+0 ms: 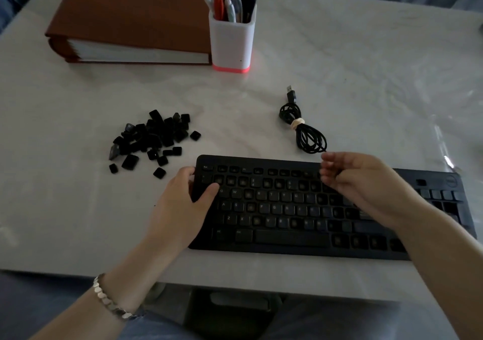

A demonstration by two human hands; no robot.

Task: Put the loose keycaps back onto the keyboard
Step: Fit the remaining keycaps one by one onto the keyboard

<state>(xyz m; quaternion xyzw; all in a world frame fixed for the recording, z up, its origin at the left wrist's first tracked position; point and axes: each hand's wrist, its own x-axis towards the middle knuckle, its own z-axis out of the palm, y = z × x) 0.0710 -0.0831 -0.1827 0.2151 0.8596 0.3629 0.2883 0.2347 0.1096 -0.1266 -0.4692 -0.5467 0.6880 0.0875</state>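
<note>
Head view, from the left: a brown binder (125,18) lies flat at the far side of the white table (366,78). Nearer the person, the loose keycaps (154,138) sit in a black heap with a few strays, just beyond and left of the keyboard's corner and not touching it. The left hand (183,203), with a bracelet (109,300) on its wrist, grips the keyboard's left end, fingers curled round the edge and thumb pressed on the keys. Behind stands a white pen holder (232,41) full of pens. The black keyboard (287,209) lies with its long axis left to right along the near table edge, space-bar row toward the person, with several sockets bare. Its bundled USB cable (303,128) rests just beyond it. The right hand (360,185) hovers over the upper rows with fingers loosely curled; it is blurred, and I cannot tell whether it pinches anything.
</note>
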